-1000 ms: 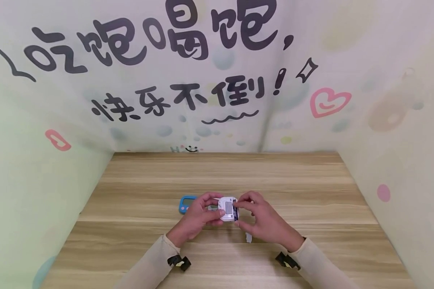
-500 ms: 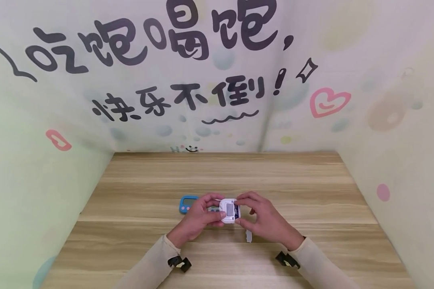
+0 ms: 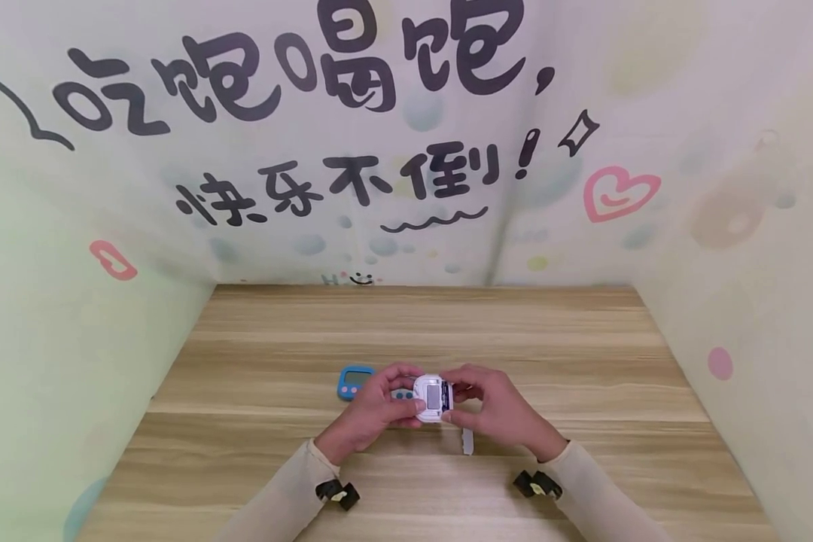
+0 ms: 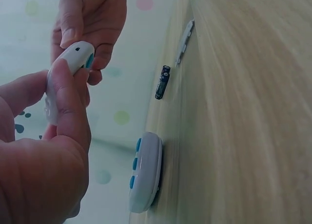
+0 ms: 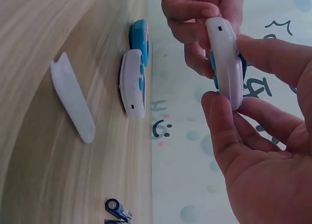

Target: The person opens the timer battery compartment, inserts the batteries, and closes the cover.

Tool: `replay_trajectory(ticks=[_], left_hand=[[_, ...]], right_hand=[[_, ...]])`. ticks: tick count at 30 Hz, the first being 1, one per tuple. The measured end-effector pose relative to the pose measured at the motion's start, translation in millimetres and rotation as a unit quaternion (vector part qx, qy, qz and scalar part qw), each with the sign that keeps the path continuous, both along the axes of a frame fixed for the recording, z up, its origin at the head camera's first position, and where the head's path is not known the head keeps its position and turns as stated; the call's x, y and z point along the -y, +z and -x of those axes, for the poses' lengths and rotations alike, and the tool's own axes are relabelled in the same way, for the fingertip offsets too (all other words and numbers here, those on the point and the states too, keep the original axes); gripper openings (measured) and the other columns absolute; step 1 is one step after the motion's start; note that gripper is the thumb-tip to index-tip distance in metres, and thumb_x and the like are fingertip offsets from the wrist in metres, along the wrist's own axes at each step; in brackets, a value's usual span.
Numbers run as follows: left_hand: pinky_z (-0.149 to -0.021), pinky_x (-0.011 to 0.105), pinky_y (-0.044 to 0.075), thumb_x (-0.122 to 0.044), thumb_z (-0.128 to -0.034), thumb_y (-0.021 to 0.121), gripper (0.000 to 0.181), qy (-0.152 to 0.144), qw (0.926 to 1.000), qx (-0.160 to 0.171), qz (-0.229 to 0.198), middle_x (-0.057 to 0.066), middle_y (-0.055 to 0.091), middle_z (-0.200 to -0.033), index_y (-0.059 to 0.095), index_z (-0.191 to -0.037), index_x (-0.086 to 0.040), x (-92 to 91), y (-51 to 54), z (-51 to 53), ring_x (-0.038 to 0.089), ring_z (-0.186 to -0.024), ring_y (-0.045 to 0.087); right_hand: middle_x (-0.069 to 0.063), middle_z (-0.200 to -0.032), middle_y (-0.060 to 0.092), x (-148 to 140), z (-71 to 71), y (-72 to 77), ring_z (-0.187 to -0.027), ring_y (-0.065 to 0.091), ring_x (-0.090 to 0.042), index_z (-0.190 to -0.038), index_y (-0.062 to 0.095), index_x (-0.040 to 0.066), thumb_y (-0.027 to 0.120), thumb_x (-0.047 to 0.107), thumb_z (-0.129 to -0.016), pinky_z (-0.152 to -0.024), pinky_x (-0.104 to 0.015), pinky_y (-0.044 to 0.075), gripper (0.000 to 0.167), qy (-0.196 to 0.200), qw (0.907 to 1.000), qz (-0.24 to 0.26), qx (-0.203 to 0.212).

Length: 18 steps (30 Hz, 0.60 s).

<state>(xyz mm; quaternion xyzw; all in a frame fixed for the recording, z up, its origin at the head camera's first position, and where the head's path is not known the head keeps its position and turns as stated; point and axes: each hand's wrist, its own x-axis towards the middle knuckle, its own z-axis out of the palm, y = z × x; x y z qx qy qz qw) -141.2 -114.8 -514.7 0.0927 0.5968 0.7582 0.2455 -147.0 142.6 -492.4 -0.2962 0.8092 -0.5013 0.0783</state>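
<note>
A white device [image 3: 433, 397] is held back side up between both hands, above the table. My left hand [image 3: 373, 412] grips its left side, thumb on the back and fingers behind. Along its right edge, a dark battery [image 3: 446, 396] lies in an open compartment. My right hand [image 3: 504, 414] holds that edge, with the thumb at the lower corner and fingers at the upper one. In the right wrist view the device [image 5: 225, 61] shows its side between the fingers of both hands, with blue buttons on the far face.
A blue device [image 3: 347, 384] and a second white one [image 5: 131, 83] lie side by side behind my left hand. A thin white strip [image 3: 468, 442] rests below my right hand. Batteries [image 5: 118, 209] lie on the table, one visible in the left wrist view [image 4: 163, 83].
The held device has shifted slightly right and toward the front. My right fingertips have moved from over the compartment to the device's upper corner.
</note>
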Motion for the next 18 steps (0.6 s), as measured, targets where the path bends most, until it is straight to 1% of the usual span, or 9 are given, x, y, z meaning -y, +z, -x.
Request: replay_trajectory(ticks=[3,7,10,13,16,18], left_hand=[[-0.074,0.033,0.068,0.004,-0.0938,0.074,0.057,0.001,1.0,-0.001,0.006,0.01,0.062,-0.126,0.05,-0.145,0.0,-0.9,0.9,0.4,0.021,-0.093,0.072],[-0.074,0.034,0.068,0.005,-0.0931,0.075,0.057,0.0,0.9999,-0.002,0.014,0.013,0.061,-0.127,0.051,-0.145,0.0,-2.5,2.2,0.9,0.021,-0.092,0.073],[-0.074,0.033,0.068,0.007,-0.0926,0.075,0.058,-0.001,0.9999,-0.001,0.015,0.013,0.06,-0.125,0.05,-0.145,0.001,-3.4,2.8,0.6,0.02,-0.089,0.075],[-0.072,0.032,0.068,0.008,-0.0922,0.074,0.059,-0.007,0.9998,-0.005,0.015,0.012,0.06,-0.122,0.049,-0.145,0.004,-3.8,3.4,-0.3,0.019,-0.088,0.075],[-0.071,0.032,0.067,0.009,-0.0916,0.074,0.06,-0.013,0.9998,-0.01,0.014,0.011,0.061,-0.121,0.048,-0.145,0.006,-3.9,3.8,-1.1,0.02,-0.088,0.074],[-0.07,0.031,0.067,0.009,-0.0916,0.074,0.061,-0.017,0.9997,-0.013,0.014,0.011,0.061,-0.12,0.047,-0.146,0.006,-4.0,4.0,-1.5,0.02,-0.088,0.074]], right_hand=[[-0.004,-0.114,0.074,-0.7,0.6,-0.8,-0.095,0.072,-0.013,-0.129,0.071,0.007,0.09,0.01,-0.084,-0.088,-0.04,0.066,0.049,-0.01,0.9996,0.008,0.027],[-0.006,-0.11,0.074,-0.2,0.8,-2.3,-0.093,0.071,-0.014,-0.125,0.071,0.005,0.09,0.01,-0.082,-0.085,-0.032,0.065,0.047,-0.026,0.9982,0.017,0.051],[-0.009,-0.108,0.073,0.8,1.7,-4.5,-0.091,0.07,-0.015,-0.122,0.07,0.004,0.09,0.008,-0.083,-0.082,-0.028,0.064,0.044,-0.029,0.9975,0.025,0.059],[-0.009,-0.105,0.073,1.4,1.8,-5.5,-0.09,0.069,-0.016,-0.118,0.069,0.005,0.089,0.006,-0.084,-0.08,-0.027,0.064,0.039,-0.031,0.9969,0.027,0.067],[-0.007,-0.103,0.073,1.4,1.0,-4.0,-0.089,0.069,-0.016,-0.116,0.069,0.008,0.088,0.006,-0.084,-0.078,-0.027,0.063,0.037,-0.031,0.9967,0.024,0.071],[-0.008,-0.103,0.073,1.2,0.2,-2.0,-0.088,0.069,-0.016,-0.116,0.069,0.008,0.088,0.006,-0.085,-0.078,-0.027,0.064,0.037,-0.027,0.9971,0.021,0.069]])
